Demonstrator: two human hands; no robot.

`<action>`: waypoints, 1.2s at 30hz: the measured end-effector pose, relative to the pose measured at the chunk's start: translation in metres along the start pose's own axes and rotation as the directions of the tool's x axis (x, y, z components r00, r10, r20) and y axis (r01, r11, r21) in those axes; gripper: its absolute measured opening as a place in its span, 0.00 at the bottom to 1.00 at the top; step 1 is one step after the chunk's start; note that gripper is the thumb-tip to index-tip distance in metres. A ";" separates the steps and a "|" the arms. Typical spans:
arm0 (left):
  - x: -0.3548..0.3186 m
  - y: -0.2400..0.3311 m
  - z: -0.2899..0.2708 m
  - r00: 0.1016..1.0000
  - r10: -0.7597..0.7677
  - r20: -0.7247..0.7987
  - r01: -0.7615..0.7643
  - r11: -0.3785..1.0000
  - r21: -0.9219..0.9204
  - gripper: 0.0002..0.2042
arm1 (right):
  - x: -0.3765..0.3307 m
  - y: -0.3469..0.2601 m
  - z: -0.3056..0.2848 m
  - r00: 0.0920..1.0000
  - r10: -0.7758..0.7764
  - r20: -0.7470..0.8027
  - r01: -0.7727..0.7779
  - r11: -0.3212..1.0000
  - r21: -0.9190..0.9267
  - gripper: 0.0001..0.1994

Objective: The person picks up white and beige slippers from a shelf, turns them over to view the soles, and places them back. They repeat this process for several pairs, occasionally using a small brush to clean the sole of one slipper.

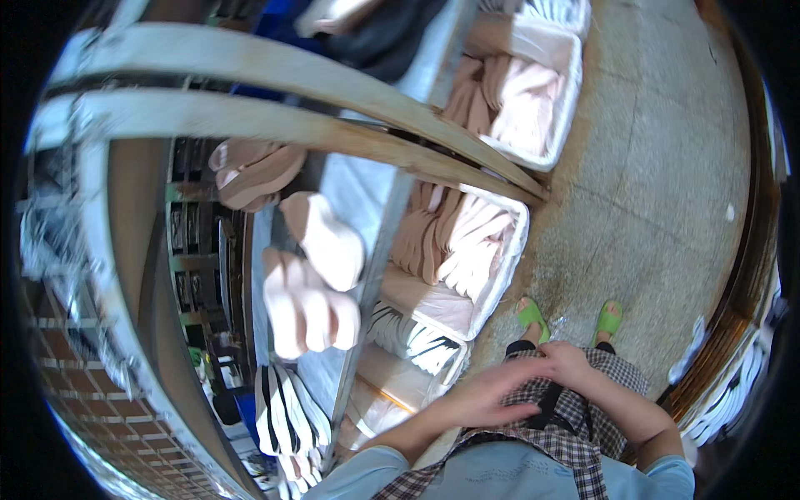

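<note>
My left hand [500, 393] is in front of my checked apron [617, 379], its thumb held apart from the fingers and blurred by motion. Its fingertips meet or overlap my right hand [568, 365], whose fingers are partly hidden and bent at the front of the apron. I see nothing held in the left hand; whether the right holds anything I cannot make out. To the left, stacks of pale beige foot-shaped insoles [308, 304] lie on a grey bench [354, 187]. Beside the bench stands a white-lined bin [518, 237] with more beige insoles [467, 250].
Another lined bin [575, 92] of beige pieces stands farther off. Black-and-white stacks [287, 412] lie at the bench's near end. A pale metal frame [250, 62] crosses the upper left. Grey floor [658, 167] stretches ahead, with brown stacked sheets [725, 358] along the right.
</note>
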State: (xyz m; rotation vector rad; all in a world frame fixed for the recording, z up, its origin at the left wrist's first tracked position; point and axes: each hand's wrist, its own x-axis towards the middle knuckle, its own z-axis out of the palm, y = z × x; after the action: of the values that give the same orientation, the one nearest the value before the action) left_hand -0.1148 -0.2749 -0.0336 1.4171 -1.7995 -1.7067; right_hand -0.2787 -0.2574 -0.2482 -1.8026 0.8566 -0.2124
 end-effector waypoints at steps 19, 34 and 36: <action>-0.072 -0.113 -0.491 0.335 -0.527 -0.781 -0.421 0.658 -0.625 0.12 | 0.014 -0.063 -0.030 0.932 0.279 -0.230 -0.298 0.953 -0.051 0.12; -0.193 -0.071 -0.529 -0.014 -0.155 -0.988 -0.207 0.967 -0.149 0.11 | 0.045 -0.078 -0.014 0.955 0.221 -0.198 -0.259 0.946 -0.195 0.12; -0.187 -0.086 -0.543 -0.024 -0.216 -0.976 -0.044 0.976 -0.214 0.13 | 0.045 -0.078 -0.015 0.948 0.216 -0.232 -0.264 0.943 -0.201 0.12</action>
State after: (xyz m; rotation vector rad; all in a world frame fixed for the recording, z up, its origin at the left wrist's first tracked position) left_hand 0.4245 -0.4381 0.1078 1.8627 -0.5828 -0.2959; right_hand -0.2187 -0.2850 -0.1854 -1.8894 1.2866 -0.1485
